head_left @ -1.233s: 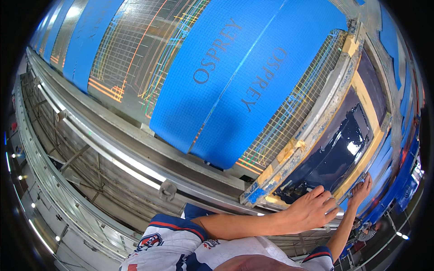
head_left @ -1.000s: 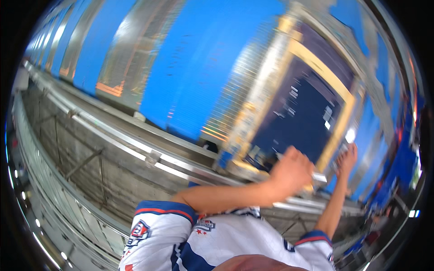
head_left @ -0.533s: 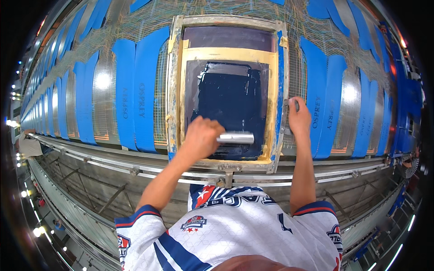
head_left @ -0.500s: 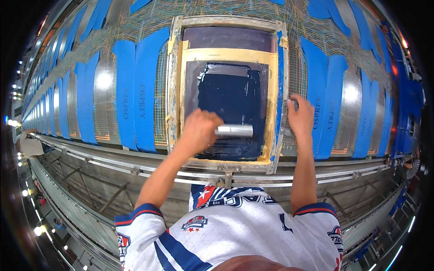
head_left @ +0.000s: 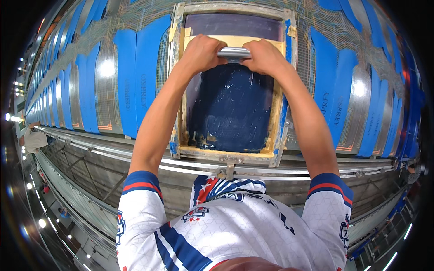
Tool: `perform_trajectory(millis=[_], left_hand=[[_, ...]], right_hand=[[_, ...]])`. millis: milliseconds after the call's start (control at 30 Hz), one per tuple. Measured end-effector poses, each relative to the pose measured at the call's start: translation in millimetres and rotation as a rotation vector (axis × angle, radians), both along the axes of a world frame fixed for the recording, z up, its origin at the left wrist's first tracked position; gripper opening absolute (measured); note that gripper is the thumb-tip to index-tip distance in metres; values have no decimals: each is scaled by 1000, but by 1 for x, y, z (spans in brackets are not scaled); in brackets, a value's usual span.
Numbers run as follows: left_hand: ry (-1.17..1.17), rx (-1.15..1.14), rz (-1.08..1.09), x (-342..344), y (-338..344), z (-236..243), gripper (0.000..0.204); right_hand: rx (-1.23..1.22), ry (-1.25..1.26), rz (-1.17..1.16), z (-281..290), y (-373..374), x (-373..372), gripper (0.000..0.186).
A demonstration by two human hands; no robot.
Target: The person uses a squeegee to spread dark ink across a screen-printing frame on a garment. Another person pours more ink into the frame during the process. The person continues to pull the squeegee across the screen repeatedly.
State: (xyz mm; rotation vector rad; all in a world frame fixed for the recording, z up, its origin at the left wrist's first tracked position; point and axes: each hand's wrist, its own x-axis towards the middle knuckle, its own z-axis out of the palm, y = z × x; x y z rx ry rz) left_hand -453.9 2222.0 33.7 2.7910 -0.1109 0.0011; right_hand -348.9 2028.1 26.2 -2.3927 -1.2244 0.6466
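Note:
My left hand (head_left: pixel 203 53) and my right hand (head_left: pixel 262 57) are closed on either end of a silver squeegee (head_left: pixel 233 53), held crosswise at the upper band of pale yellow tape inside a screen printing frame (head_left: pixel 291 58). Dark navy ink (head_left: pixel 228 108) coats the mesh below it. The frame's worn metal border has tape and blue and yellow smears, and it lies on a long printing bed between blue fabric pieces.
Blue fabric pieces (head_left: pixel 129 81) line the bed (head_left: pixel 105 89) on both sides. A metal rail (head_left: pixel 190 164) runs along the near edge, crossing a bracket under the frame. A co-worker (head_left: pixel 36 140) stands at the far left.
The squeegee has moved from the lower middle of the screen to its top. My right hand has left the frame's right side and taken hold of it beside my left hand.

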Motion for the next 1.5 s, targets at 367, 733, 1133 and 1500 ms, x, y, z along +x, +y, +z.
perform_trajectory(millis=[367,733,1133,1500], left_hand=[[-93,-85,-66,-178,-73,-12,17],[-9,82,-75,-66,-4,5,19],[-118,16,-45,22,44,-8,26],[-17,-38,-63,-169,-40,2,34]], right_hand=[[193,-131,51,-12,-80,-183,15],[166,-232,62,4,-14,-69,20],[61,-101,-13,1,40,19,22],[152,-84,45,-2,-46,-173,23]])
